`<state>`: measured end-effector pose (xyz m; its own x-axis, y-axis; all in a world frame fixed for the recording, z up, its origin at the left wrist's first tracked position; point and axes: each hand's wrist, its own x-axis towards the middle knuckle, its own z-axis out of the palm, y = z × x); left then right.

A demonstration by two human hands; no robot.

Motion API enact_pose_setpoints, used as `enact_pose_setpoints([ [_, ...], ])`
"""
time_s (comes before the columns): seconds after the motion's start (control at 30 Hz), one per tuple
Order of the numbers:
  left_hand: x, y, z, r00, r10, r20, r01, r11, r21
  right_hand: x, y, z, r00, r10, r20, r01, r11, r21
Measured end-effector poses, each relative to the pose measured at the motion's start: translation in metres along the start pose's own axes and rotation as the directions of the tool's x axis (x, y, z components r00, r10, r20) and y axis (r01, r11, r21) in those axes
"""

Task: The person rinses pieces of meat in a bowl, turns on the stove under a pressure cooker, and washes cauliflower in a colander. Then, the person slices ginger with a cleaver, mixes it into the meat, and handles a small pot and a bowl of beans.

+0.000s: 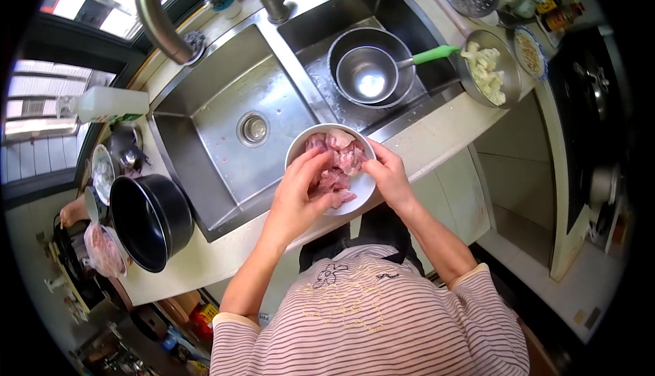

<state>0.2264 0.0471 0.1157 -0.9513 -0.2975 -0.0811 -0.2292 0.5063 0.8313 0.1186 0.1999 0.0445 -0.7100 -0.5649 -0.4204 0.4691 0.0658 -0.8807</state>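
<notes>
A white bowl [364, 188] holds several chunks of raw pink meat [349, 155] at the front edge of the counter, just before the sink. My left hand [300, 182] reaches over the bowl's left side, its fingers curled on the meat inside; part of the meat is hidden beneath them. On the opposite side, my right hand [390, 175] grips the bowl's rim, thumb on top and fingertips partly hidden. The bowl tilts slightly towards me.
A double sink [218, 124] lies ahead under a curved faucet [151, 21]. Its right basin holds a metal pot [339, 47] and a green-handled ladle [430, 55]. Cauliflower in a metal bowl [506, 49] stands at right; a black pot [181, 216] sits at left.
</notes>
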Motion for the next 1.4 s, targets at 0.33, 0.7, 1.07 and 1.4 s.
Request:
enact_pose_setpoints([
  [0.33, -0.007, -0.042, 0.028, 0.962, -0.238, -0.137, 0.229, 0.97, -0.084, -0.01, 0.003, -0.049, 0.999, -0.032, -0.023, 0.022, 0.937, -0.348],
  [0.7, -0.006, -0.027, 0.029, 0.931, -0.263, -0.253, 0.287, 0.956, 0.062, -0.036, -0.027, -0.119, 0.945, -0.327, 0.014, 0.271, 0.758, -0.593],
  [1.07, 0.086, 0.151, 0.177, 0.843, -0.209, -0.496, 0.07, 0.956, -0.284, -0.08, -0.17, -0.446, 0.621, -0.531, -0.577, 0.295, 0.84, -0.455],
  [1.4, 0.232, 0.345, 0.366, 0.995, 0.08, 0.06, -0.043, 0.888, -0.457, -0.032, -0.32, -0.684, 0.151, -0.712, -0.685, 0.231, 0.699, -0.676],
])
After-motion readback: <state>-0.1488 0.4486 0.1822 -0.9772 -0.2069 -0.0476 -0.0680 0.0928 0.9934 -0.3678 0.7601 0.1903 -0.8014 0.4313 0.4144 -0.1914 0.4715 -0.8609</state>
